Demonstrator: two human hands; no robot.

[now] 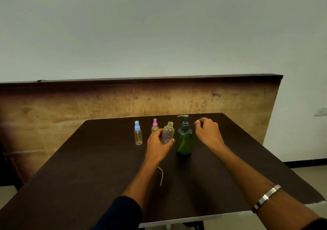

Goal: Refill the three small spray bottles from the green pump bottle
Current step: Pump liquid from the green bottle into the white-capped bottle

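The green pump bottle (184,139) stands upright near the middle of the dark table (88,176). Just left of it my left hand (159,142) grips an uncapped clear small bottle (168,129) with an open neck. Behind that hand stands a pink-capped spray bottle (155,125), partly hidden. Further left a blue-capped spray bottle (138,132) stands alone. My right hand (207,130) hovers right of the pump bottle, fingers curled, thumb and forefinger pinched; whether it holds anything I cannot tell. A thin greenish dip tube (161,175) lies on the table beside my left forearm.
A wooden board (70,106) leans against the pale wall behind the table. The table's right edge (283,160) drops to the floor. A metal bangle (267,197) sits on my right wrist.
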